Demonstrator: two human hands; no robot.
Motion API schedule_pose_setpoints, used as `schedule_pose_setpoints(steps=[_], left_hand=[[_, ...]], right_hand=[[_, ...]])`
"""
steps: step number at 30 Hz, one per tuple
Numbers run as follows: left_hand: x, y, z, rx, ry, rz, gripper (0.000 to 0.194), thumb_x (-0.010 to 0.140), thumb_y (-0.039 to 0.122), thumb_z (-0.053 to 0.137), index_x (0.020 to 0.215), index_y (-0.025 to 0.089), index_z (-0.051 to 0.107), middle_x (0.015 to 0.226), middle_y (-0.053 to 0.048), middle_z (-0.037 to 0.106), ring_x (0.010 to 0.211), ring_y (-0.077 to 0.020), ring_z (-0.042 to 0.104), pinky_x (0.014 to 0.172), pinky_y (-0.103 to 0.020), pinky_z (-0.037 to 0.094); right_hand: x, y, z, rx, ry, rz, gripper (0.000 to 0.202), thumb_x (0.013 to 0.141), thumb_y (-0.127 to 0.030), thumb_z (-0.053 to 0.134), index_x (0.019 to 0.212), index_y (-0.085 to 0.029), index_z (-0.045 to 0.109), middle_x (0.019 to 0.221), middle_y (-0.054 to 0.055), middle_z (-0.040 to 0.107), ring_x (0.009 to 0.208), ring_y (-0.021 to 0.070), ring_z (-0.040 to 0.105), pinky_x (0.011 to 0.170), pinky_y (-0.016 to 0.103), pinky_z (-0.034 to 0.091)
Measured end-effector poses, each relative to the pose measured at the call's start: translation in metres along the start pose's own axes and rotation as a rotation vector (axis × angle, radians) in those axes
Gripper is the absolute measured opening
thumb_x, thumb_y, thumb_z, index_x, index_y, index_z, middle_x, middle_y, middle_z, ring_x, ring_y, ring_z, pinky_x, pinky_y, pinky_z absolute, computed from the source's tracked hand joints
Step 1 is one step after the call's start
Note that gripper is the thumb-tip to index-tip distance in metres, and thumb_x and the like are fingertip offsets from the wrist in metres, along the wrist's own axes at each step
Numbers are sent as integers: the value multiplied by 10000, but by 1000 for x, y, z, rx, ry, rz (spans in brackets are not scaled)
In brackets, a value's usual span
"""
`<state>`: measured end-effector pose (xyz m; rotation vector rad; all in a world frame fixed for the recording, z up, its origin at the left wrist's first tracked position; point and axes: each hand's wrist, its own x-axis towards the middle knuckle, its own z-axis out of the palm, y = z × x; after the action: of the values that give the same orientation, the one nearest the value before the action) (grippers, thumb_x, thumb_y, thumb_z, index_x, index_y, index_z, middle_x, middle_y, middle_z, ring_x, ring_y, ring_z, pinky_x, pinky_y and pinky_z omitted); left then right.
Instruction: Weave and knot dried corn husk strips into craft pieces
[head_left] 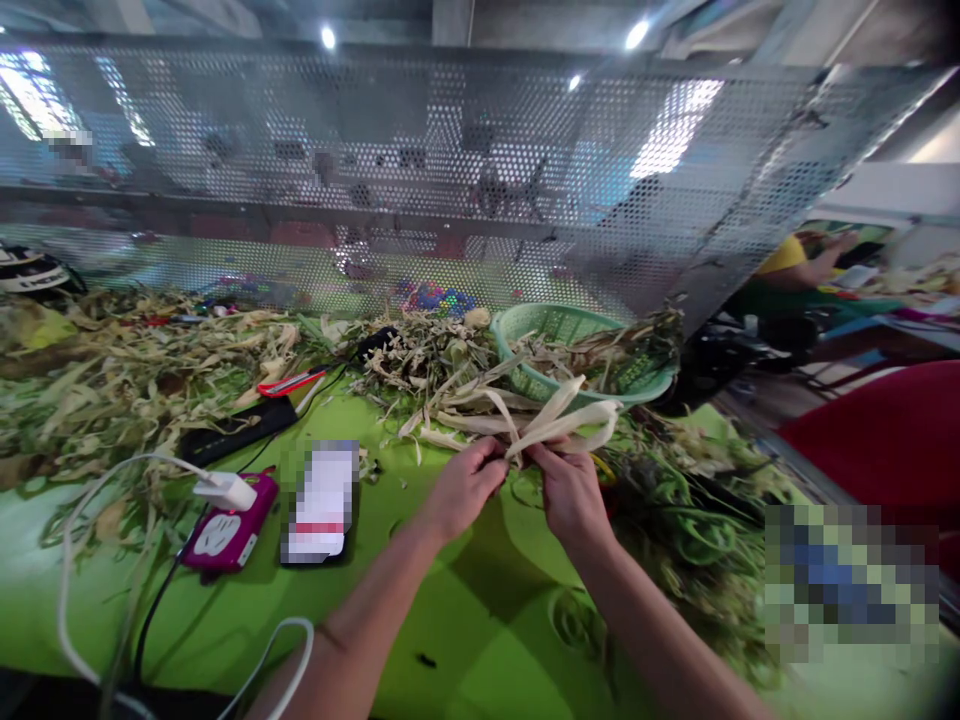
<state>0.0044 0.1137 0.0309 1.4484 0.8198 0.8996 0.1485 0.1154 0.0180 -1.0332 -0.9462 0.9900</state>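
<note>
Pale dried leaf strips [559, 425] are held between my two hands above the green table [465, 640]. My left hand [469, 487] pinches the strips at their left end, its fingers closed. Close beside it, my right hand [571, 492] grips the same strips, fingers closed around them. The strips fan out up and to the right, beyond my fingertips. Behind them stands a light green basket [517, 325] with dry plant matter in it.
Dried leaves [172, 385] cover the left. A phone [322, 500], a magenta power strip [240, 530] with a white plug and cables, a red cutter [292, 382] and a black case [238, 428] lie left. Green strips [694, 540] lie right. A perforated metal screen [375, 150] stands behind.
</note>
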Motion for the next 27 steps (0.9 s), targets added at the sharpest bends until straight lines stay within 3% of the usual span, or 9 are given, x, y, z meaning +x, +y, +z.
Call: schedule_pose_setpoints(steps=[10, 20, 24, 27], left_hand=[[-1, 1, 1, 56, -19, -9, 203, 864, 311, 438, 907, 189, 595, 674, 20, 483, 602, -121, 387, 568, -236, 302], [-1, -8, 6, 85, -16, 18, 160, 846, 285, 429, 787, 211, 559, 640, 32, 488, 580, -126, 403, 550, -241, 295], [-2, -9, 2, 133, 11, -49, 143, 822, 259, 434, 731, 212, 534, 592, 36, 450, 552, -126, 389, 530, -250, 262], [0, -9, -3, 106, 67, -117, 146, 812, 254, 441, 692, 205, 509, 568, 36, 431, 547, -125, 393, 531, -250, 268]], right_hand=[[4, -6, -1, -2, 68, -2, 111, 633, -274, 753, 615, -204, 670, 648, 11, 643, 658, 183, 574, 616, 292, 438], [13, -18, -7, 36, 126, -86, 98, 648, -242, 720, 708, -214, 648, 640, -21, 607, 550, 117, 514, 527, 245, 399], [27, -33, -32, 58, 249, -152, 128, 652, -259, 745, 723, -210, 650, 597, -40, 559, 519, 99, 481, 464, 220, 368], [40, -43, -58, 83, 387, -313, 144, 657, -285, 745, 678, -183, 645, 663, -19, 591, 533, 89, 481, 445, 208, 360]])
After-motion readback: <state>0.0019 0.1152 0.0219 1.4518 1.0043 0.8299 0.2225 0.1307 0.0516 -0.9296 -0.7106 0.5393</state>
